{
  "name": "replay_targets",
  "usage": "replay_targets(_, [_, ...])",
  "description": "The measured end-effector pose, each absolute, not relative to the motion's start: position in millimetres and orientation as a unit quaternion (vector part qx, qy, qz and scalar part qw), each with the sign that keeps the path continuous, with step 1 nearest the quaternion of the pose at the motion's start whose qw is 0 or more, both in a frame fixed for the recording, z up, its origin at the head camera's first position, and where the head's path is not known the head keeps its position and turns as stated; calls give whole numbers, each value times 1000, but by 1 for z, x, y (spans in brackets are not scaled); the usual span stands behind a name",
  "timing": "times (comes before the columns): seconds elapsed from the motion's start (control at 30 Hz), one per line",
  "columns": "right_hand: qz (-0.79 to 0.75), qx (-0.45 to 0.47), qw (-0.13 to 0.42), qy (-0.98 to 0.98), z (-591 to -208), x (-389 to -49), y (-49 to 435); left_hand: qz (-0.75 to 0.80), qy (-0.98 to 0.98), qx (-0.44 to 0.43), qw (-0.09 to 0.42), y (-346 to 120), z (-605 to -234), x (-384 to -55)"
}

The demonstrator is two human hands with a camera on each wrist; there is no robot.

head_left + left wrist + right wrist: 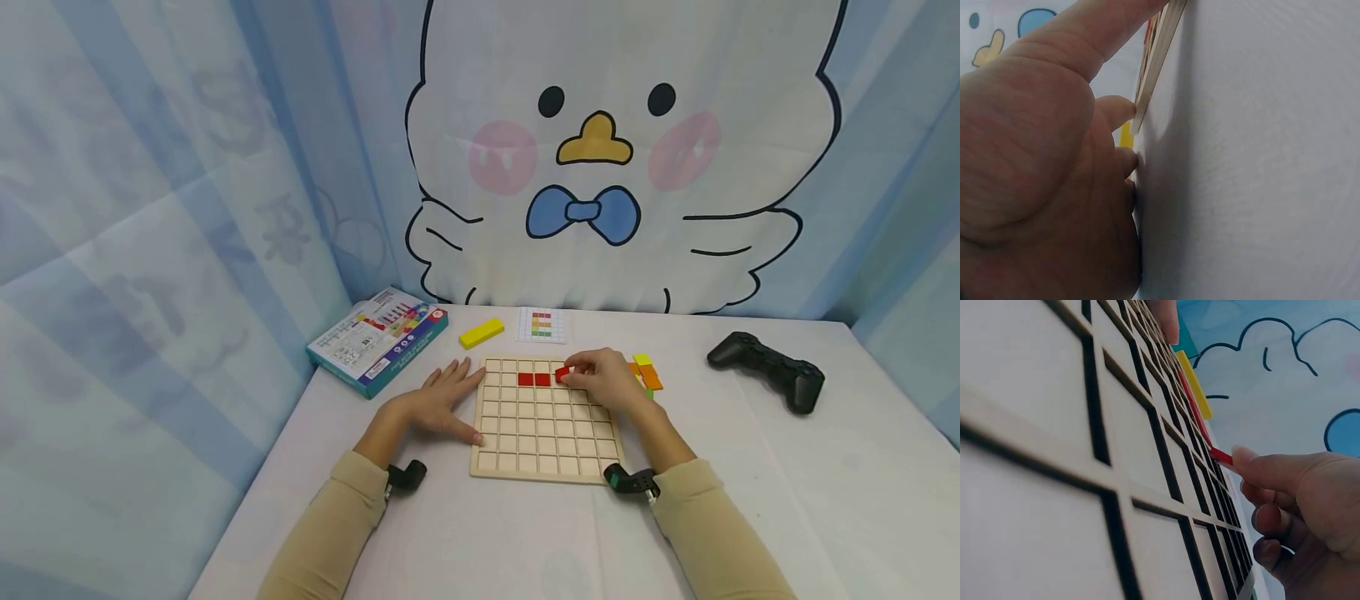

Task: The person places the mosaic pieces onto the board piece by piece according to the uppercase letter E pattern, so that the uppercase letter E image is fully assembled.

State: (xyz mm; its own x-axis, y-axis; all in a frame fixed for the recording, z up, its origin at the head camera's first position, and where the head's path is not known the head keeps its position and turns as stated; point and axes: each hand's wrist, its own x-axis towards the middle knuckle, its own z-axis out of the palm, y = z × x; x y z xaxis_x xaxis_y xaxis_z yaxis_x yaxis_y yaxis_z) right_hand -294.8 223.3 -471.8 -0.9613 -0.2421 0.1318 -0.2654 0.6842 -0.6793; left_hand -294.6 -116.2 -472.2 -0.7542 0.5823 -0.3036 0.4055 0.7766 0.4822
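A wooden grid board (528, 479) with square cells lies flat on the table. Two red square tiles (534, 380) sit side by side in its second row. Between thumb and fingers my right hand (609, 379) pinches another red tile (562, 374), tilted over the board just right of those two; the right wrist view shows this red tile (1222, 456) touching or nearly touching the grid. My left hand (441, 403) lies spread at the board's left side, its thumb and index fingertip at the edge. In the left wrist view the thumb (1079, 37) reaches the board's rim.
Behind the board are a yellow block (482, 333) and a card with a coloured pattern (542, 326). A teal-edged box (378, 340) stands back left. Orange tiles (651, 377), with yellow and green pieces, lie partly behind my right hand. A black game controller (767, 372) is far right.
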Motion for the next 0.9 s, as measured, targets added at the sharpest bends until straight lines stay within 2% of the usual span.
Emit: replay_targets(0.9, [329,150,-11,-932,-476,-294,220,188,919,267,222,-115,-473,-296])
